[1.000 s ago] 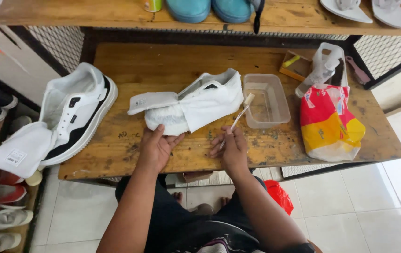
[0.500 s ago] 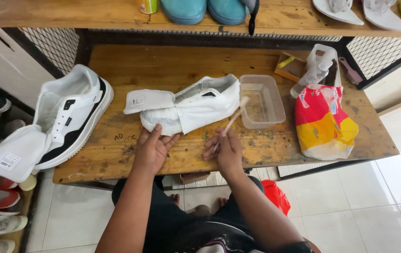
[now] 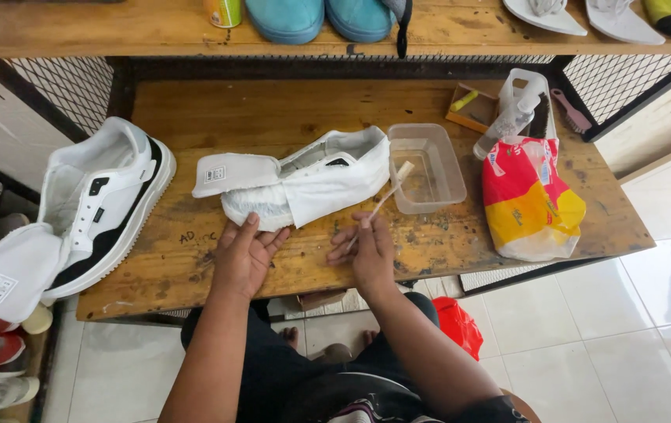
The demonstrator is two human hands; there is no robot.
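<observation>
While the right hand [image 3: 368, 252] pinches the toothbrush [image 3: 382, 202] near the water tub [image 3: 428, 168], I'd steady the tissue-wrapped sneaker [image 3: 304, 184] with the spread left hand [image 3: 245, 254] and scrub lightly.

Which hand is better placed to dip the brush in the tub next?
Right. The right hand already holds the brush, its head over the tub edge. The left hand rests against the shoe, steadying it.

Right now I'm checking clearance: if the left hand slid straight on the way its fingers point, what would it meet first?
The left hand would most likely meet the white sneaker lying on its side; its fingertips already reach it.
</observation>
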